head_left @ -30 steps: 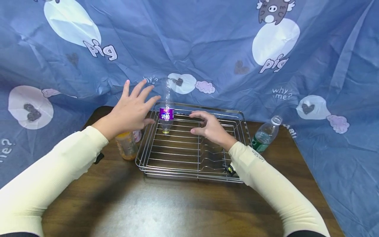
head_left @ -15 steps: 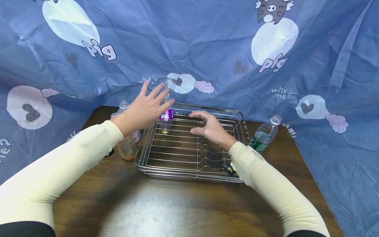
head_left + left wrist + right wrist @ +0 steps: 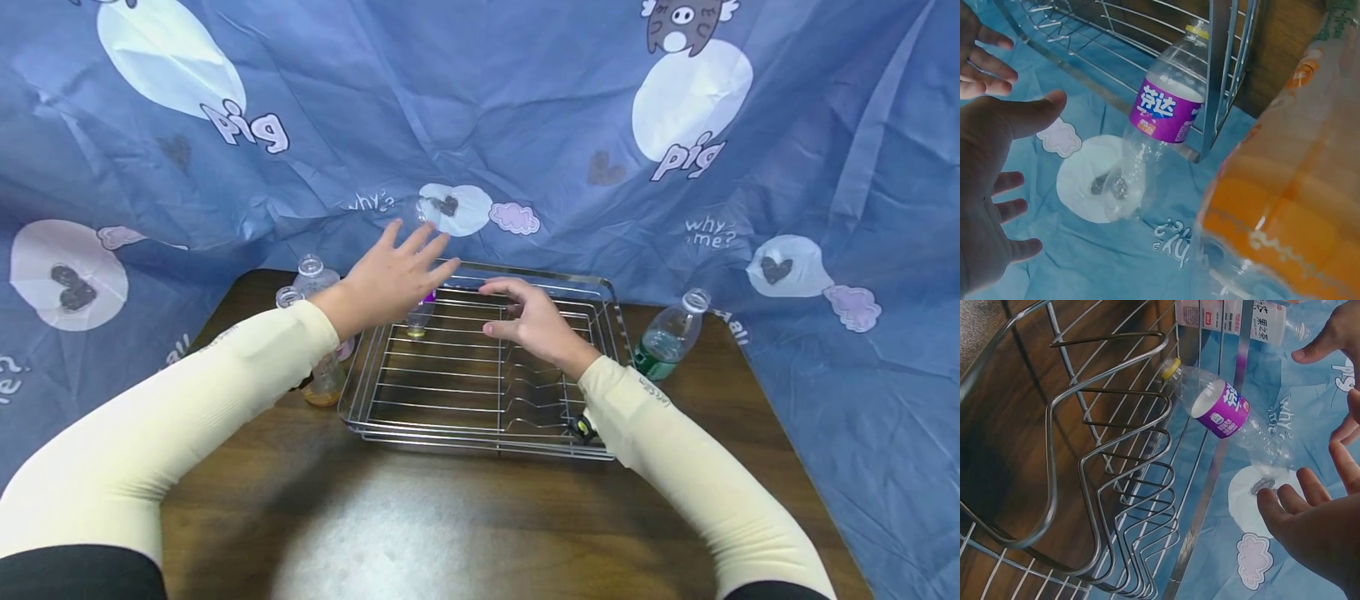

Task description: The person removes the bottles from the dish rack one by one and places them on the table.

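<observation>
A clear plastic bottle (image 3: 1168, 111) with a purple label stands upside down in the metal wire dish rack (image 3: 540, 273), its yellow cap lowest. In the head view my left hand (image 3: 393, 279) covers much of this bottle, fingers spread and nothing in them. My right hand (image 3: 531, 321) hovers over the rack to the bottle's right. Its fingers are loosely bent, with a gap between thumb and fingers and nothing held. Both wrist views show the bottle apart from the hands.
Left of the rack stand several bottles, among them one with orange residue (image 3: 324, 387) and a clear one (image 3: 313, 277). A green-labelled bottle (image 3: 663, 343) stands on the right. A blue patterned cloth (image 3: 480, 108) hangs behind the wooden table (image 3: 465, 533).
My left hand has moved right, from beside the purple-labelled bottle to in front of it in the head view. The right hand and the rack have stayed nearly still.
</observation>
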A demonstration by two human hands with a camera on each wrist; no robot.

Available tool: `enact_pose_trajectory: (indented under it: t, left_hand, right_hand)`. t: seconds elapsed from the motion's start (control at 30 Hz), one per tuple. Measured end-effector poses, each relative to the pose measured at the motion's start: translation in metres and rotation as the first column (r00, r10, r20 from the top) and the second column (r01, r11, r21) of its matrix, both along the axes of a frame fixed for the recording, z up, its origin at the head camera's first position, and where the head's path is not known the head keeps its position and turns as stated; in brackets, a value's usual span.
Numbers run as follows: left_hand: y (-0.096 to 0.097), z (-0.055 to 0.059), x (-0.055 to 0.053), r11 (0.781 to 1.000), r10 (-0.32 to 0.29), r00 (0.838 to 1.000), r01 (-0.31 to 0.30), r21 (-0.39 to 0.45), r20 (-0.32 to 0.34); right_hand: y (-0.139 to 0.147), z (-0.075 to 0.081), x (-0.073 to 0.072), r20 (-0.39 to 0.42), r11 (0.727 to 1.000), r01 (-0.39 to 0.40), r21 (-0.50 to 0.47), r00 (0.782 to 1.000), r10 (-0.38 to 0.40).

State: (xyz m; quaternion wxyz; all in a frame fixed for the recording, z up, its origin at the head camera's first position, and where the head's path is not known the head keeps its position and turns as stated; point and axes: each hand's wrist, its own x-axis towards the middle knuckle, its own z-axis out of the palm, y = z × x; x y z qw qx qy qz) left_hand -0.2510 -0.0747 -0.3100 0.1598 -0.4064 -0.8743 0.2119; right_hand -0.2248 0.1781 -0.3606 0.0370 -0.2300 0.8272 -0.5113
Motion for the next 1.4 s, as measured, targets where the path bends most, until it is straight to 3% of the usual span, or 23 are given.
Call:
enact_pose_trajectory:
  t: [0.47,1.0,1.4]
  left_hand:
    - [0.008,-0.013,-0.005,0.992,-0.069,0.995,0.060,-0.113,-0.077]
    - [0.014,-0.021,-0.019,0.970,-0.008,1.000,0.005,-0.244,-0.012]
    - [0.015,-0.027,-0.031,0.964,0.057,0.998,-0.050,-0.260,0.017]
  right_hand:
    - [0.001,0.000,0.001,-0.002,1.000,0.020,-0.011,1.000,-0.020]
    - [0.004,0.001,0.001,-0.014,1.000,0.017,-0.005,1.000,-0.017]
    - [0.006,0.000,0.000,-0.019,1.000,0.017,-0.011,1.000,-0.017]
